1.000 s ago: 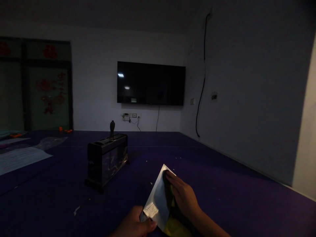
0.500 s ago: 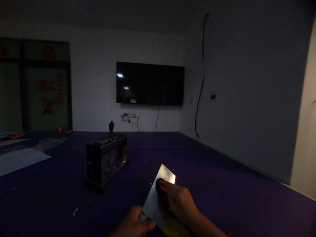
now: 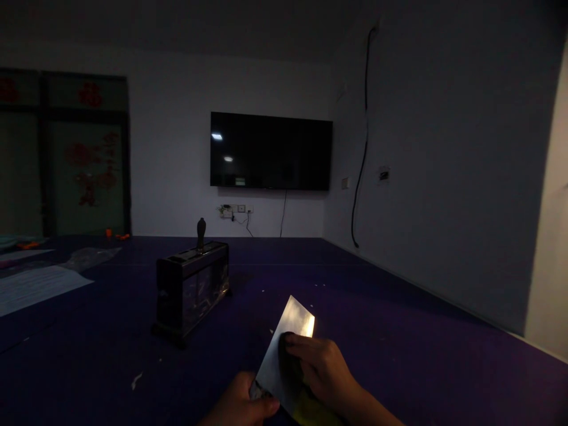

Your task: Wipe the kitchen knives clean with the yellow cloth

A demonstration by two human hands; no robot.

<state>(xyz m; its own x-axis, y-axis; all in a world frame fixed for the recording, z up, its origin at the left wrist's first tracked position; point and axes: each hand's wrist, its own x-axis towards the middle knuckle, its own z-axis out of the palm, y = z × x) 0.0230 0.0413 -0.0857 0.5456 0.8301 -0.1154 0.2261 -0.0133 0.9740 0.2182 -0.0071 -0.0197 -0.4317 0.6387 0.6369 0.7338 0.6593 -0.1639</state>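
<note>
Low in the dim view I hold a shiny silver foil pouch tilted up over the dark blue surface. My left hand pinches the pouch's lower left corner with closed fingers. My right hand lies across the pouch's right side, its fingers curled over the open edge. A yellowish-green part of the pouch shows under my right wrist. What is inside the pouch is hidden.
A dark box-shaped machine with a lever on top stands to the left, beyond the pouch. Pale sheets lie at the far left. A black television hangs on the back wall. The right wall runs close by.
My right hand has slid down the pouch towards me, baring more of its upper corner, which now catches the light. My left hand has kept its hold.
</note>
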